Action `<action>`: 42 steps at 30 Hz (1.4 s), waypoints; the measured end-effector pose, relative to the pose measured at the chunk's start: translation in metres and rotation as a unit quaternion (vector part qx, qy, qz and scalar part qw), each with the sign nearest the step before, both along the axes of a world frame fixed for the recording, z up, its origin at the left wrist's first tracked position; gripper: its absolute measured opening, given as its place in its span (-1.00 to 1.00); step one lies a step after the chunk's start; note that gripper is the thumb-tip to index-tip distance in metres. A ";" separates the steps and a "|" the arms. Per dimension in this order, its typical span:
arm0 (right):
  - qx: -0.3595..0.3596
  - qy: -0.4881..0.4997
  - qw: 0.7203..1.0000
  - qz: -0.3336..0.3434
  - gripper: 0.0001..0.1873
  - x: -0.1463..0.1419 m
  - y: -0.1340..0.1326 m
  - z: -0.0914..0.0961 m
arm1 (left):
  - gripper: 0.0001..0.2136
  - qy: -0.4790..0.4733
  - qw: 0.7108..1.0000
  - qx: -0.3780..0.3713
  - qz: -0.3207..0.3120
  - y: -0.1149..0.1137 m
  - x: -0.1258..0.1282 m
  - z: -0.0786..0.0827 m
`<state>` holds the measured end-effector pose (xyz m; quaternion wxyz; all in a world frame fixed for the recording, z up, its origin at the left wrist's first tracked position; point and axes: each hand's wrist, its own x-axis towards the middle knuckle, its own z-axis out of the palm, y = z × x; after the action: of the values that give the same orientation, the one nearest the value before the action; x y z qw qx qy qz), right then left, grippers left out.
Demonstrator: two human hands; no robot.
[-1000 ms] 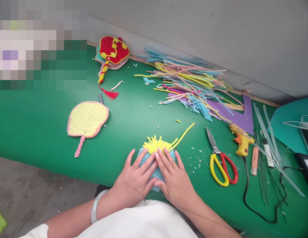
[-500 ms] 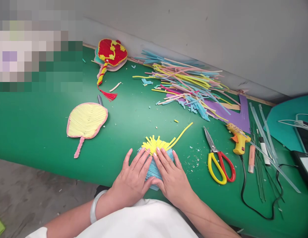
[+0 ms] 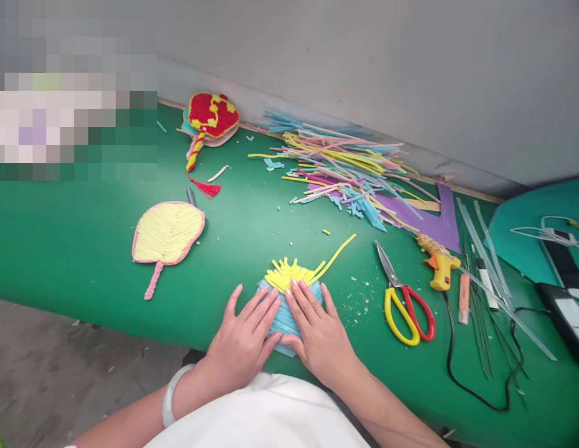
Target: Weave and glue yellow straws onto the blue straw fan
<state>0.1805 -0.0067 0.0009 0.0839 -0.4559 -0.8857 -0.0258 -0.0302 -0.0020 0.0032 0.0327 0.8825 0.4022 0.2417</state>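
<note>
The left hand (image 3: 242,339) and right hand (image 3: 318,336) press flat on a blue fan (image 3: 283,318), each grip spread. Its yellow strips (image 3: 289,274) jut untrimmed past the top, so it looks half-finished.

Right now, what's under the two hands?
A flat blue strip piece on the green table, with yellow strips fanning out at its far edge. The left hand and right hand lie flat on it, covering most of its surface, so its full shape cannot be seen.
</note>
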 end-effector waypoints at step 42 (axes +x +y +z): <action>-0.005 -0.008 1.000 -0.019 -0.27 -0.003 -0.001 0.003 | -0.56 0.071 0.997 0.016 0.022 0.007 0.007 0.001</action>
<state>0.1771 -0.0072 0.0044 0.0745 -0.4726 -0.8777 -0.0267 -0.0234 0.0052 0.0044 -0.0152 0.8886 0.4190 0.1859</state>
